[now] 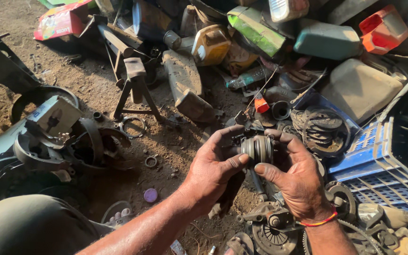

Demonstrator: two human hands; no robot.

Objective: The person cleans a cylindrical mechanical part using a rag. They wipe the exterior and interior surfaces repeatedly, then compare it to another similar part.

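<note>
Both my hands hold one small round metal part [258,149], a grey grooved cylinder like a bearing or pulley, above the dirt floor. My left hand [213,170] grips it from the left with the thumb pressed on its side. My right hand [296,177] wraps it from the right, fingers over the top and thumb below; a red and yellow thread band circles that wrist. Directly below the hands lie a greasy clutch plate [272,236] and other dark engine pieces.
A blue plastic crate [378,165] stands at right, with a stack of thin round discs [322,125] beside it. Oil cans and jugs [211,45] pile at the back. A small metal stand [135,87] and round drum parts [90,146] sit at left.
</note>
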